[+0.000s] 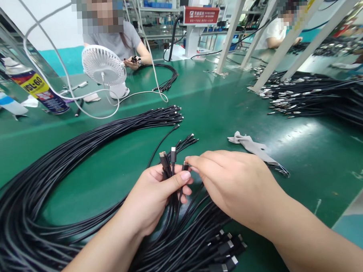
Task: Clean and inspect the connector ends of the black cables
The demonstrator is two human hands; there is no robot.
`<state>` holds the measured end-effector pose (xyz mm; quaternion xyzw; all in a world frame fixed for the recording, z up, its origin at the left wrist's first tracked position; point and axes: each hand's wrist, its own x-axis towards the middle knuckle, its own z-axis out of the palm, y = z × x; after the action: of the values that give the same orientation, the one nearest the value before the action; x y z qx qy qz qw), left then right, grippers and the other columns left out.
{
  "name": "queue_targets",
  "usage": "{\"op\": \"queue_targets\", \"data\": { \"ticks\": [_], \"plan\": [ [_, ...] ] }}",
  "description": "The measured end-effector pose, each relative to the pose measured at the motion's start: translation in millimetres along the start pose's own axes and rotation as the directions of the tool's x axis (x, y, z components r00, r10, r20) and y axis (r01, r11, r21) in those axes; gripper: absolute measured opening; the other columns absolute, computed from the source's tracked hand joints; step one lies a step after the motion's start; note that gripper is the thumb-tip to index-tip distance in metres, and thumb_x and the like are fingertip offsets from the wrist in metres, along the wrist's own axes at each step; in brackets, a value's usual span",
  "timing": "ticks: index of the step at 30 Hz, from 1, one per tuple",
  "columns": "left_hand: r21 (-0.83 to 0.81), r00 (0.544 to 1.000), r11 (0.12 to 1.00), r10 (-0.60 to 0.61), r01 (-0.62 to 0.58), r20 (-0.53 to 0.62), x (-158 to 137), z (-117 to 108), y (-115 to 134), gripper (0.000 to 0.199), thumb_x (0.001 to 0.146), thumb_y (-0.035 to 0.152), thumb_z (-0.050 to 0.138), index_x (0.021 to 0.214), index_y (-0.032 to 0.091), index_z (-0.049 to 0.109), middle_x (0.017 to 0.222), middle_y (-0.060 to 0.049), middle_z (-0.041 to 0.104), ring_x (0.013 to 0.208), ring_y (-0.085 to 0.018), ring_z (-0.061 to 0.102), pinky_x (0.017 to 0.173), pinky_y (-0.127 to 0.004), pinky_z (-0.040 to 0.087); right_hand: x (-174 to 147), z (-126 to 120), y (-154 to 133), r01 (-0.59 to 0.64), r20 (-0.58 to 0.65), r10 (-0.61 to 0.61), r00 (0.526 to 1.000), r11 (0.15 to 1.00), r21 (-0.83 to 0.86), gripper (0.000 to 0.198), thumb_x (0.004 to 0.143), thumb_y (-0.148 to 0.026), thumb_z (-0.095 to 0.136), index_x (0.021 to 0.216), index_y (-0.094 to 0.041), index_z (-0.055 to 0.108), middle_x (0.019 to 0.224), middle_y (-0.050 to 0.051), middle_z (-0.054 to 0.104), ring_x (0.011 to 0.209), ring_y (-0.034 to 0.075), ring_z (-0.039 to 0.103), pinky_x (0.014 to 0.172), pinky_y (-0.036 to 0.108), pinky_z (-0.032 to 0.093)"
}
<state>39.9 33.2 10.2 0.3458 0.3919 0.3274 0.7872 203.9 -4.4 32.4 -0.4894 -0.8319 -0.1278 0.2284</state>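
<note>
My left hand (pixel 160 193) is closed round the ends of several black USB cables (pixel 172 162), their metal plugs pointing up above the thumb and index finger. At the tip of one plug (pixel 185 166), my right hand (pixel 234 181) pinches with thumb and fingers; its grip is partly hidden behind the hand. Below both hands lies a thick bundle of black cables (pixel 180 248), with plug ends (pixel 227 246) toward the front. That bundle loops round on the left, and other cable ends (pixel 174 112) lie beyond my hands.
A grey cloth strip (pixel 254 147) lies on the green table (pixel 211 122) at right. A white fan (pixel 104 67), a spray can (pixel 38 88) and a white cord (pixel 131 94) stand at back left. More cables (pixel 312 92) are piled far right. Two people sit across the table.
</note>
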Motion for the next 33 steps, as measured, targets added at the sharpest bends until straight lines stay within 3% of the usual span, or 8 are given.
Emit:
{"op": "queue_targets", "data": {
  "ticks": [7,11,15,24,33],
  "plan": [
    [0.038,1.0,0.999,0.01,-0.009,-0.014,-0.4,1.2,1.3,0.025,0.063,0.029,0.084,0.072,0.013,0.067,0.062,0.0,0.063,0.053,-0.009,0.055,0.048,-0.019,0.046,2.8,-2.3,5.0,-0.147,0.062,0.138,0.989,0.969,0.196,0.023,0.092,-0.017,0.045,0.091,-0.018,0.069,0.084,0.004,0.072,0.073,0.016,0.066,0.063,0.027,0.046],
    [0.089,1.0,0.996,0.026,-0.026,0.0,-1.3,2.1,1.6,0.027,0.064,0.032,0.083,0.073,0.013,0.066,0.059,0.001,0.061,0.051,-0.008,0.052,0.047,-0.019,0.043,6.3,0.7,8.9,-0.26,0.138,0.222,0.965,0.866,0.428,0.018,0.091,-0.016,0.05,0.092,-0.02,0.067,0.088,0.001,0.071,0.079,0.013,0.065,0.069,0.024,0.047],
    [0.13,0.999,0.991,0.027,-0.031,0.03,-2.6,1.6,0.8,0.023,0.068,0.031,0.08,0.07,0.014,0.064,0.053,0.003,0.056,0.046,-0.007,0.047,0.047,-0.02,0.039,10.4,2.1,12.1,-0.282,0.164,0.229,0.959,0.779,0.56,0.014,0.089,-0.013,0.054,0.086,-0.019,0.066,0.081,-0.001,0.07,0.072,0.011,0.063,0.065,0.021,0.045],
    [0.188,0.999,0.981,0.043,-0.046,0.02,-2.3,3.3,-0.4,0.024,0.066,0.03,0.08,0.069,0.014,0.063,0.05,0.004,0.053,0.044,-0.007,0.043,0.045,-0.021,0.034,12.1,-1.2,17.0,-0.316,0.216,0.233,0.948,0.754,0.576,0.014,0.083,-0.008,0.06,0.074,-0.017,0.066,0.064,-0.004,0.064,0.056,0.008,0.054,0.054,0.018,0.04],
    [0.215,0.999,0.975,0.055,-0.054,0.002,-1.7,1.3,-1.7,0.021,0.07,0.03,0.077,0.071,0.014,0.063,0.054,0.003,0.054,0.045,-0.007,0.043,0.046,-0.021,0.034,9.7,0.7,16.9,-0.263,0.143,0.221,0.965,0.822,0.506,0.014,0.084,-0.011,0.056,0.085,-0.018,0.069,0.071,-0.001,0.069,0.062,0.011,0.06,0.058,0.021,0.042]
  ]
}}
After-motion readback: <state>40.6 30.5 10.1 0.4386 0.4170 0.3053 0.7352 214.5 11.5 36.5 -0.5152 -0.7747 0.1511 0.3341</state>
